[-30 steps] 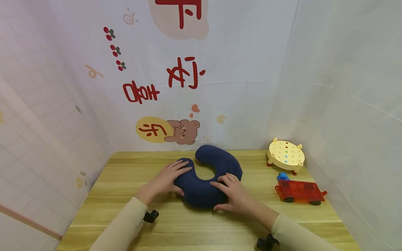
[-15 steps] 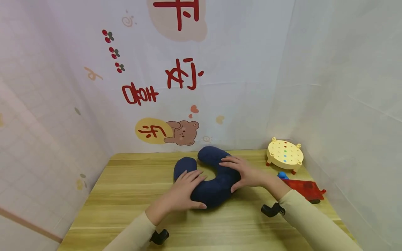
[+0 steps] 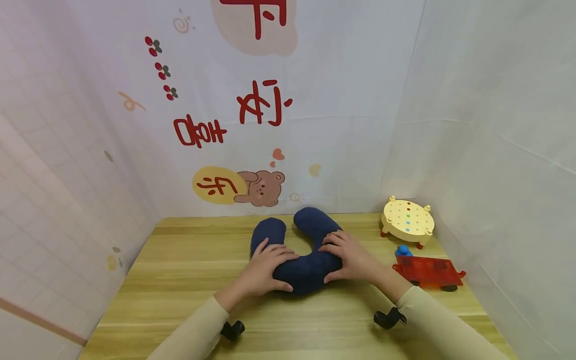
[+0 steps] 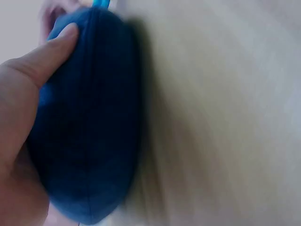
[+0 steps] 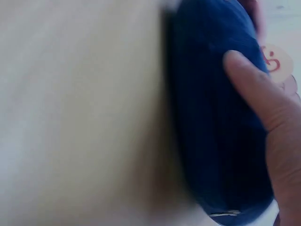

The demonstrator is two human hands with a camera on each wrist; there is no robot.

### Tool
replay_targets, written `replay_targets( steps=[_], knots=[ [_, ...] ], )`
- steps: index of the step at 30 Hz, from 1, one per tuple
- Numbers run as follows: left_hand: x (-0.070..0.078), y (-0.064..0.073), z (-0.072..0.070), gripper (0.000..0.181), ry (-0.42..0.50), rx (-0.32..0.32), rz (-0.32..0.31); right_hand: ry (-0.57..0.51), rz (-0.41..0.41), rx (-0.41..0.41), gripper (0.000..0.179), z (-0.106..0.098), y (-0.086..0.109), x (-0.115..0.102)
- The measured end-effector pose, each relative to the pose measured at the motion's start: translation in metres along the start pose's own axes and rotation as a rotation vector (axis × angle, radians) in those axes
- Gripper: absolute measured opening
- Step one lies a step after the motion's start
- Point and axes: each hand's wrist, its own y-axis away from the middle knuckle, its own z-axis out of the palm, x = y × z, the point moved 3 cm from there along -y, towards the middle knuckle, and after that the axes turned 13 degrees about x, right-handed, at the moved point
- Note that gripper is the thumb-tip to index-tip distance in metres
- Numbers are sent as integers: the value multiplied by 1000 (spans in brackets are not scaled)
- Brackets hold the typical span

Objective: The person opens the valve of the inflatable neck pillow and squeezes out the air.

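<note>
White sheets (image 3: 342,100) hang around a wooden worktop (image 3: 193,270), and a brown bear (image 3: 265,189) is drawn on the back one. Near the middle of the worktop lies a dark blue neck pillow (image 3: 306,272), shaped like a U. A second ago its open end leaned to the left; now it points more toward the back sheet. The left hand (image 3: 265,270) has slid from the left tip down to the near left bend, and the right hand (image 3: 353,260) has gone up the right side. Each grips the pillow, fingers spread over the top and thumb on the near side (it looks soft and squishy). So the work looks like turning the pillow, and I think it sits straighter now. Off to the right are a yellow stool (image 3: 408,220), a blue toy (image 3: 403,250) and a red cart (image 3: 429,272).
</note>
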Motion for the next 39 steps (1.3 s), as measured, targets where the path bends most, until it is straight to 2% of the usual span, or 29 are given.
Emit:
replay_targets(
  steps=[2,6,11,14,17,19,22,25,28,31,35,39],
  knots=[
    [-11,-2,-4,80,27,-15,17,7,18,88,79,6,6,-9],
    [-28,-4,-14,76,89,-57,7,29,122,222,77,15,15,-32],
    [-41,-8,-22,76,110,-98,-15,67,240,306,81,25,21,-57],
    [-41,-9,-26,78,109,-127,-20,46,250,312,80,23,21,-60],
    [-33,-11,-28,77,71,-159,-35,-55,214,269,72,11,19,-50],
    [-23,-13,-27,75,30,-162,-31,-152,195,215,73,-3,18,-38],
    [-4,-20,-21,75,-26,-129,-2,-250,191,90,88,-23,18,-15],
    [14,-29,-9,81,-50,-101,46,-240,176,-42,99,-30,22,1],
    [24,-35,4,83,-77,-109,84,-187,161,-95,96,-26,28,7],
    [21,-38,12,80,-106,-95,101,-166,165,-51,94,-17,33,6],
    [10,-42,14,77,-92,-64,113,-169,195,51,97,-10,38,-2],
    [2,-42,16,78,-68,-77,108,-168,268,156,97,-8,45,-16]
  ],
)
